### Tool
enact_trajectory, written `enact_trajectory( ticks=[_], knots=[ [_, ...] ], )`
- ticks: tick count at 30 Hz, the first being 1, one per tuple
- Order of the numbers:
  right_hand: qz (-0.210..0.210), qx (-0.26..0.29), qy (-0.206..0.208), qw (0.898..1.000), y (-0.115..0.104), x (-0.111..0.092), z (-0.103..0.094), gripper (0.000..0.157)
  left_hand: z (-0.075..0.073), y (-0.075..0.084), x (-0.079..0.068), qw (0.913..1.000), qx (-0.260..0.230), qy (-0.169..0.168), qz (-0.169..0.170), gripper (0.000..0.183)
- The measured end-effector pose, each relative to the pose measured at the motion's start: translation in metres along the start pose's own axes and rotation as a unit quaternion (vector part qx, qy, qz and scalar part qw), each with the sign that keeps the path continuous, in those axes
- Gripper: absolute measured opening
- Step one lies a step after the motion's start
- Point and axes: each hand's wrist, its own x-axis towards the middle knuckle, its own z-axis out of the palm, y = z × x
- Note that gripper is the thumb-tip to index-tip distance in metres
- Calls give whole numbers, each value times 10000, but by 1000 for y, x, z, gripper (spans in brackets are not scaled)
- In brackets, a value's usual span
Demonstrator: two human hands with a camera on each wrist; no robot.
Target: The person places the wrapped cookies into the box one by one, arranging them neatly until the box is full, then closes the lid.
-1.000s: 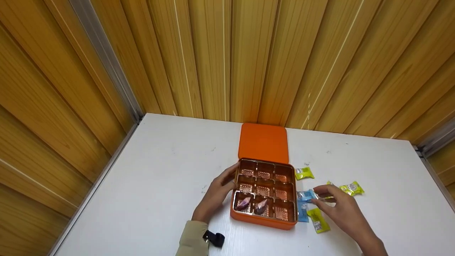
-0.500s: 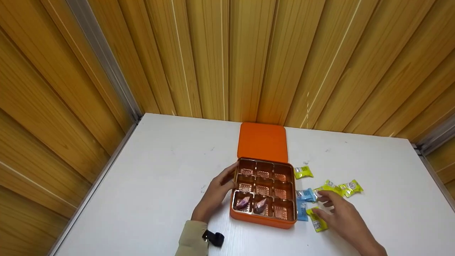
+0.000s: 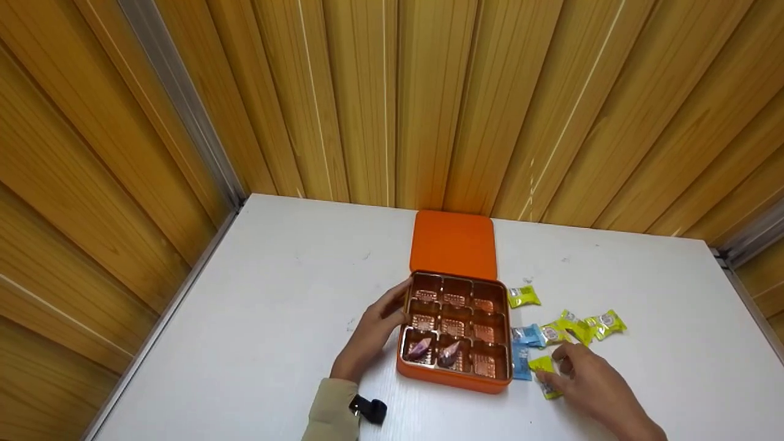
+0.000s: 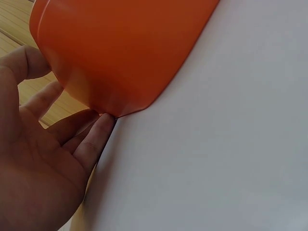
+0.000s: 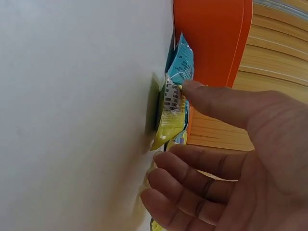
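Box (image 3: 454, 381), orange, sits on the white desk (image 3: 275, 306) in the head view, its lid (image 3: 454, 245) laid back behind it. One purple piece (image 3: 420, 349) lies in the left compartment of the near row, another purple piece (image 3: 450, 354) in the middle one. The left hand (image 3: 367, 337) rests against the box's left side, fingers stretched along the wall, thumb at the rim. A black device (image 3: 370, 410) at the sleeve (image 3: 331, 401) is hard to identify. The right hand (image 3: 591, 376) is at a yellow-green packet (image 3: 540, 364) just right of the box, its thumb covering part of the wrapper, thumb and fingers apart. Two blue packets (image 3: 521, 361) lie close to the box wall; further yellow-green packets (image 3: 606, 324) lie beyond, some overlapping. The right forearm is cut off by the bottom edge.

From the left wrist, the orange wall runs out of frame at the top, and the compartments are hidden. Spread fingers touch its lower corner.

From the right wrist, the thumb tip touches the yellow-green packet while the other fingers sit loosely bent below; whether the index fingertip meets its end, I cannot tell. Print on the blue wrapper behind is unreadable.
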Motion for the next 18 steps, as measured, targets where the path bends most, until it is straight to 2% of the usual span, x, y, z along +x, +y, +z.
enact_trajectory(
  ticks=[5,10,18],
  knots=[
    [1,-18,73,10000,3,1,1,43,0,0,0,10000,57,16,1,67],
    [-40,114,186,9998,5,2,1,42,0,-1,1,10000,27,-25,51,67],
    [-317,319,634,9970,10,4,5,39,0,-1,1,9999,62,-41,99,68]
  ],
)
